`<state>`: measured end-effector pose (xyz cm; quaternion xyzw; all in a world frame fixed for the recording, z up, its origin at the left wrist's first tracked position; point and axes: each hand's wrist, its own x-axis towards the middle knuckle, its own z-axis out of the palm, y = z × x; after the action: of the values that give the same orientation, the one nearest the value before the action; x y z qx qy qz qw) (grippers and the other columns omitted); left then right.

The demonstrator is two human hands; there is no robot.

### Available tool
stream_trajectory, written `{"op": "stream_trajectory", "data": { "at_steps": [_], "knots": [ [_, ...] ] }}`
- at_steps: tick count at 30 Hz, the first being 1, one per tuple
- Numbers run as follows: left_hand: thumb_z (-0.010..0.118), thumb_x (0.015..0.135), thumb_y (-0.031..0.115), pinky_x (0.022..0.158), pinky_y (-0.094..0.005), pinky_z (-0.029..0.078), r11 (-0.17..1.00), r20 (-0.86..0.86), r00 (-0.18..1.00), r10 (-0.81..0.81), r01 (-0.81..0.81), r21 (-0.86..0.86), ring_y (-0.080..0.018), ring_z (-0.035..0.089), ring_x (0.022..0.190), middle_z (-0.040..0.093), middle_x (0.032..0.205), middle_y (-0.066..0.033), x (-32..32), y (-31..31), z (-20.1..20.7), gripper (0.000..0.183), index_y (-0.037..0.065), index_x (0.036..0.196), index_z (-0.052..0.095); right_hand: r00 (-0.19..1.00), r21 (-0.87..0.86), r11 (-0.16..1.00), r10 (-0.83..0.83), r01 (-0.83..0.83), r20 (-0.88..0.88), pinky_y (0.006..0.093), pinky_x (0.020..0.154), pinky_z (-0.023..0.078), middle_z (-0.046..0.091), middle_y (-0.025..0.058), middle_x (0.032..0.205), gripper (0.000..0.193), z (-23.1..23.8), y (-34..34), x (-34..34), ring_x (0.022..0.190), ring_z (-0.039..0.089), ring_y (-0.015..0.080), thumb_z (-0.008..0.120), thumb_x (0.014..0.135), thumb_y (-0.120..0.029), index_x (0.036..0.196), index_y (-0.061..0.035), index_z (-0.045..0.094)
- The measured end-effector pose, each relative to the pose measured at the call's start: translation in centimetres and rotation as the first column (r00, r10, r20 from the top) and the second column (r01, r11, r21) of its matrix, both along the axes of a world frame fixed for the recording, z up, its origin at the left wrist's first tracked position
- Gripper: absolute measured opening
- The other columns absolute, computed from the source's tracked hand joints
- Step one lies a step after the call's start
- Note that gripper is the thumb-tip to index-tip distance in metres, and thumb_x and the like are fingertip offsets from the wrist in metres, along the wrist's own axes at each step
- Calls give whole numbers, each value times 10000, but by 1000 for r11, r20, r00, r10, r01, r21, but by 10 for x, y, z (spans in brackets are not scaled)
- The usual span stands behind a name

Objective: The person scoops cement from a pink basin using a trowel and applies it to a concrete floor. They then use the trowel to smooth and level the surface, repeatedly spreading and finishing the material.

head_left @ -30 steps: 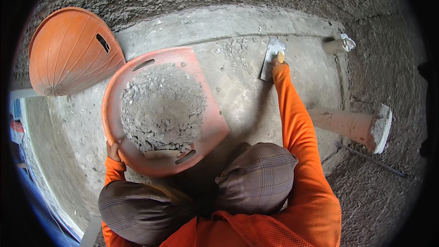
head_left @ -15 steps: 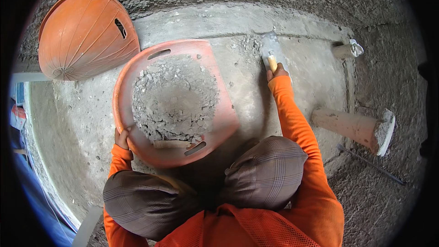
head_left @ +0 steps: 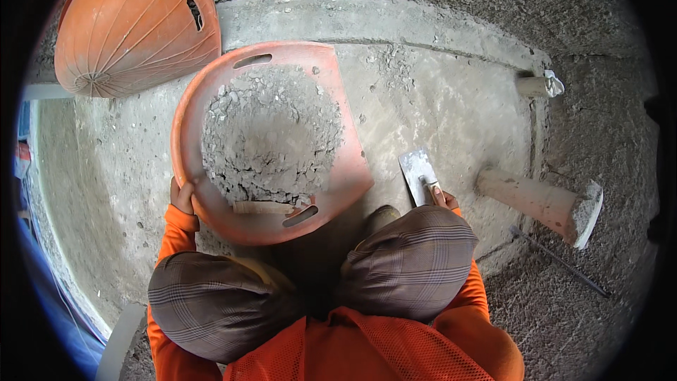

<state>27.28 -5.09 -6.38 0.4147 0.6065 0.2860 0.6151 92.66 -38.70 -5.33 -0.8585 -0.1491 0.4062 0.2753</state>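
Right hand [head_left: 446, 199] back beside knee [head_left: 423, 236]

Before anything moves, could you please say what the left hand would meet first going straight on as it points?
Probably the pan: the left hand holds its rim, though depth there is hard to judge.

So we've got a faded orange scoop pan [head_left: 349, 162] with grey rubble [head_left: 271, 134] inside, a brighter orange basin [head_left: 137, 28] with radiating lines past its far left, a silvery-grey trowel [head_left: 417, 168] to its right, and our brown plaid trousers [head_left: 416, 261] on its near side.
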Motion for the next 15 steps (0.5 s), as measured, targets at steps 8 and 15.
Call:
{"op": "stream_trajectory", "data": {
  "at_steps": [8, 15],
  "knots": [
    [596, 903, 196, 816, -330, 504, 999, 66, 997, 35, -34, -6, -174, 605, 901, 656, 1009, -62, 6, -1, 3, 347, -16, 1178, 602, 966, -104, 994, -5, 33, 260, 407, 752, 513, 693, 173, 821, 958, -34, 214, 0, 765, 629, 258, 594, 837, -817, 1082, 100, 722],
    [605, 904, 216, 819, -328, 504, 999, 66, 997, 33, -34, 10, -177, 606, 905, 657, 998, -62, 8, 1, 1, 356, -17, 1174, 599, 945, 61, 998, -39, 21, 326, 458, 892, 518, 734, 266, 965, 888, -57, 315, 7, 955, 707, 383, 563, 890, -761, 1105, 85, 727]
  ]
}}
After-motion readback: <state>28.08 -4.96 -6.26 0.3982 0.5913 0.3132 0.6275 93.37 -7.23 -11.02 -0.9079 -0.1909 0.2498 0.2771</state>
